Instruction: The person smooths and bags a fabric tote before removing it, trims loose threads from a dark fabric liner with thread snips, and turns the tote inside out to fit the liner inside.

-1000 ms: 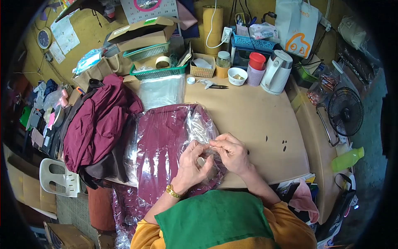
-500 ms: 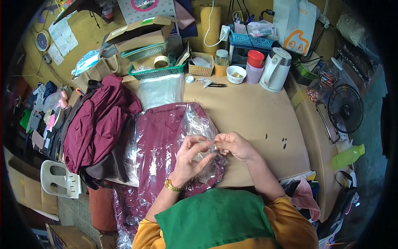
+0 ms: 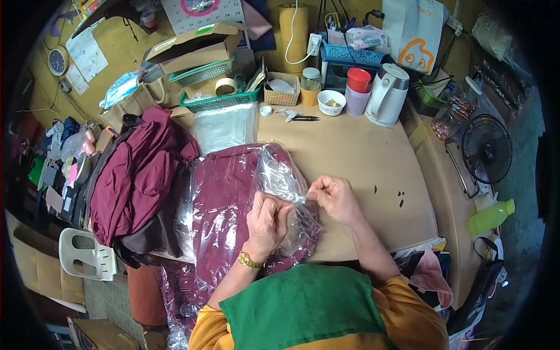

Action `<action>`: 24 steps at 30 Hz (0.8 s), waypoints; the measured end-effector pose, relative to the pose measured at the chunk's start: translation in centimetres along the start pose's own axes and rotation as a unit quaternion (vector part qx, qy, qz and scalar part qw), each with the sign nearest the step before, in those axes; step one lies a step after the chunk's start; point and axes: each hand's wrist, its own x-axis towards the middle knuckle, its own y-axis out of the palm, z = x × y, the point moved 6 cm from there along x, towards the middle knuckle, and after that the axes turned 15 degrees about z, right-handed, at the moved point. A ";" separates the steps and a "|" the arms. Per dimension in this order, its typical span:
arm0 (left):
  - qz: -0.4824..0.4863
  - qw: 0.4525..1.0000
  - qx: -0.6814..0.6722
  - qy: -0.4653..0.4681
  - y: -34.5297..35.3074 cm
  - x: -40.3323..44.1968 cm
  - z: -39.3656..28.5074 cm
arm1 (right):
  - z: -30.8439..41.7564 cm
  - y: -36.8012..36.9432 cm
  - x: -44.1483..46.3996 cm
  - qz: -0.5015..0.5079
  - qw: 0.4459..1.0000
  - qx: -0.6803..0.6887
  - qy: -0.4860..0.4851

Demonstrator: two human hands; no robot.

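Note:
A maroon garment [image 3: 224, 175] lies folded inside a clear plastic bag [image 3: 275, 169] on the table, directly in front of me. My left hand [image 3: 268, 223], with a gold watch on its wrist, is closed at the bag's right part, its fingers curled and thumb pressed in. Just to the right, my right hand [image 3: 333, 200] pinches the shiny plastic between thumb and fingertips. A short stretch of bunched plastic runs between the two hands. Exactly what part of the bag each set of fingertips grips is partly hidden.
Left of the bag is a heap of maroon and dark clothing [image 3: 143, 169]. Flat clear bags [image 3: 226, 127] lie behind it. Along the back stand a green basket [image 3: 219, 104], a white bowl [image 3: 331, 104], tweezers [image 3: 305, 118] and an electric kettle [image 3: 387, 96]. A fan [image 3: 486, 149] stands right.
My hands have moved apart, the right one slightly up and right. My left fingers, spread before, are now curled closed. The plastic between the hands is drawn out.

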 end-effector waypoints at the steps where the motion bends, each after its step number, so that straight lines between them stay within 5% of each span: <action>1: 0.001 1.000 0.000 0.000 0.0 0.0 -0.1 | 0.5 -0.7 -0.1 -0.035 0.997 -0.068 -0.003; 6: 0.025 0.999 -0.017 -0.015 0.9 1.1 -1.3 | 1.8 -2.6 -0.2 -0.152 0.965 -0.199 -0.075; 8: 0.014 1.000 -0.013 -0.024 -0.3 1.6 -1.5 | 2.8 -5.6 -1.6 -0.338 0.889 -0.292 -0.099; 10: 0.000 0.999 0.013 -0.050 -2.5 1.3 -0.2 | 1.7 -11.2 -3.7 -0.443 0.871 -0.179 -0.112; 13: 0.087 0.968 0.117 -0.206 -4.0 -1.4 5.1 | 0.8 -10.6 -6.3 -0.366 0.922 -0.085 -0.088; 15: 0.134 0.938 0.175 -0.266 -1.6 -4.7 8.2 | -1.2 -5.7 -6.1 -0.210 0.974 0.008 -0.081; 17: 0.212 0.886 0.246 -0.330 0.9 -7.3 10.9 | -0.4 -2.1 -4.6 -0.069 0.963 -0.257 -0.044; 21: 0.214 0.880 0.297 -0.304 1.4 -7.5 10.7 | -6.3 -3.5 -3.1 -0.148 0.918 -0.368 -0.013; 24: 0.213 0.881 0.295 -0.304 1.4 -7.3 10.8 | -9.0 -5.9 -2.6 -0.213 0.964 -0.130 0.092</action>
